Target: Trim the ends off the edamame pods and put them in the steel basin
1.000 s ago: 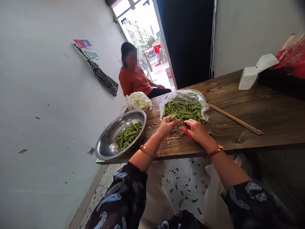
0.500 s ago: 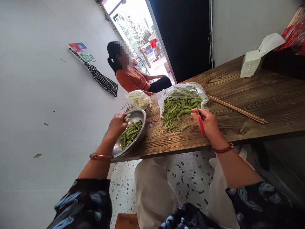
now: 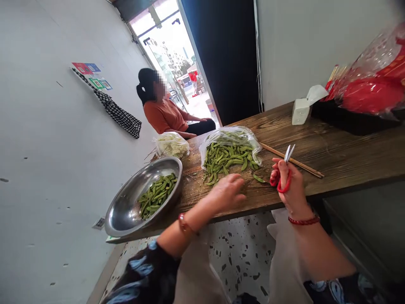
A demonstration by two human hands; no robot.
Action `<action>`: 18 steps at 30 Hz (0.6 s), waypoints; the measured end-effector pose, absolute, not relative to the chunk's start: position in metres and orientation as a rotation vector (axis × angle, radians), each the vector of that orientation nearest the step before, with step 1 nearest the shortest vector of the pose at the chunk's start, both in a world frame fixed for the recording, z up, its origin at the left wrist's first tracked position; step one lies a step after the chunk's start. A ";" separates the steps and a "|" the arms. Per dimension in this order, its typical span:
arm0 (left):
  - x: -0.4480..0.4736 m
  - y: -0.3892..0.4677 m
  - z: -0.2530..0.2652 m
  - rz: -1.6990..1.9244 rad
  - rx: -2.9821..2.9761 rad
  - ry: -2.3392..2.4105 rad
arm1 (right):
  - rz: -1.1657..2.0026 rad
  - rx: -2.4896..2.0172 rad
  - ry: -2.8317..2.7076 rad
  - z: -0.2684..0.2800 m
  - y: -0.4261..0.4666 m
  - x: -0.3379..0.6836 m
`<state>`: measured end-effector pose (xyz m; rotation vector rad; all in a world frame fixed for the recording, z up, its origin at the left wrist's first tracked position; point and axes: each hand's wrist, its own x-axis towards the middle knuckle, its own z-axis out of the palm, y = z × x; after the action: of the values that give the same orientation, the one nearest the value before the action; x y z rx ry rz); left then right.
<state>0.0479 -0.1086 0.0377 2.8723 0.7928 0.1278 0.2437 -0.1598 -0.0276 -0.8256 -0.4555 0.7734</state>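
Note:
My left hand [image 3: 225, 192] hovers over the near part of the wooden table, fingers apart, with nothing visible in it. Just beyond it lies a heap of green edamame pods [image 3: 226, 160], spilling from a clear plastic bag [image 3: 253, 139]. One loose pod [image 3: 258, 178] rests between my two hands. In my right hand [image 3: 292, 185] is a pair of scissors [image 3: 284, 185] with red handles; the blades point up and are slightly parted. To the left, a steel basin [image 3: 123, 211] holds more pods [image 3: 158, 194] along its right side.
A clear bag of pale pieces [image 3: 173, 145] sits behind the basin. Wooden sticks [image 3: 292, 160] lie beyond my right hand. A pack of tissues [image 3: 301, 111] and red plastic-wrapped items [image 3: 373, 93] are at the back right. A person in orange [image 3: 166, 116] sits past the table's far end.
My left hand has left the basin, where it held a pod, and moved right toward the heap. My right hand has drawn back from the heap, scissors now pointing up. The view has shifted right.

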 end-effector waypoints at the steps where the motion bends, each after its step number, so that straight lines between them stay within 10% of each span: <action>1: 0.066 -0.116 0.026 0.067 2.911 0.670 | 0.779 -0.834 -0.471 -0.028 -0.159 0.243; 18: 0.063 -0.052 0.020 0.085 3.000 1.104 | 0.860 -0.879 -0.517 -0.032 -0.161 0.246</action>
<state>0.0626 -0.0521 0.0200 3.0004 1.1043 0.0846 0.2461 -0.1615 -0.0317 -0.8793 -0.5167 0.8598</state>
